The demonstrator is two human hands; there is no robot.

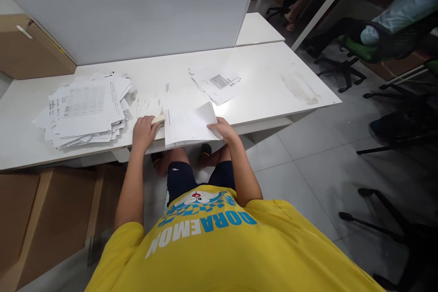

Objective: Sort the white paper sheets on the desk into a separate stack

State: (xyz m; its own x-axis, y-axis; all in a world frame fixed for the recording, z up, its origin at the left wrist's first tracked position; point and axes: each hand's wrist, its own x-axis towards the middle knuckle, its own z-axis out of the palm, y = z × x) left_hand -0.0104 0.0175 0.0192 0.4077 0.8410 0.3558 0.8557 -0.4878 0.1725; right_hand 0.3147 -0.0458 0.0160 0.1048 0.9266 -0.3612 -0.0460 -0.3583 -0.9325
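Observation:
At the desk's front edge, my left hand (143,133) is closed around what looks like a cream stapler (158,120), mostly hidden by the fingers. The tool's front end meets the left edge of the white paper sheets (190,124). My right hand (222,128) pinches those sheets at their right side, thumb on top, and their far right corner bends upward. Whether the tool's jaws are around the paper I cannot tell. Left of my left hand lies a thick, uneven stack of printed papers (85,109). A few loose printed sheets (219,83) rest beyond the held ones.
The white desk (267,82) ends at a grey partition (137,9) behind. A cardboard box (34,48) stands at the back left, and more cardboard boxes (58,219) are below the desk. On the right, a seated person (404,9) and office chairs (376,48) occupy the floor.

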